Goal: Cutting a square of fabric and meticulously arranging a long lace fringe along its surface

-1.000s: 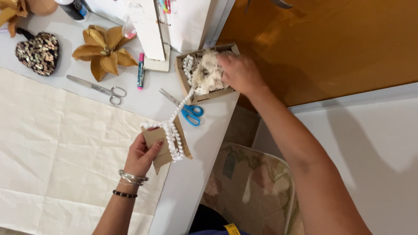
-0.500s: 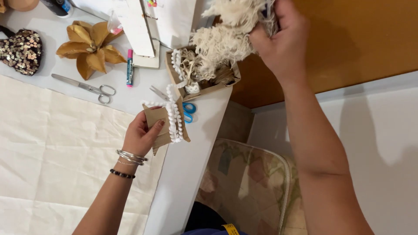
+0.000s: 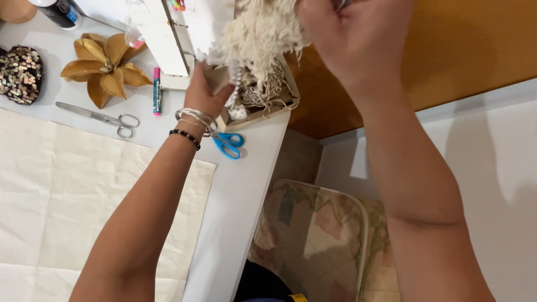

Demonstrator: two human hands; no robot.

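Note:
My right hand [image 3: 355, 39] is raised near the top of the view, closed on a tangled bundle of cream cord [image 3: 260, 36] lifted above a small cardboard box [image 3: 263, 109] at the table's edge. My left hand [image 3: 204, 92], with bangles and a bead bracelet at the wrist, reaches into the box's left side; its fingers grip a brown card with white beads [image 3: 238, 78], mostly hidden by the cord. More thin cord lies in the box.
Blue-handled scissors [image 3: 229, 144] lie just below the box. Metal scissors [image 3: 106, 117], a pink marker [image 3: 156, 89], a golden fabric flower [image 3: 103, 67] and a sequined heart [image 3: 19, 72] sit on the white table [image 3: 246, 184]. Cream cloth [image 3: 56, 190] covers the left. A cushioned chair [image 3: 313, 240] stands below.
My left hand moved up from the table's edge to the box, carrying the beaded card. My right hand lifted the cord bundle higher out of the box.

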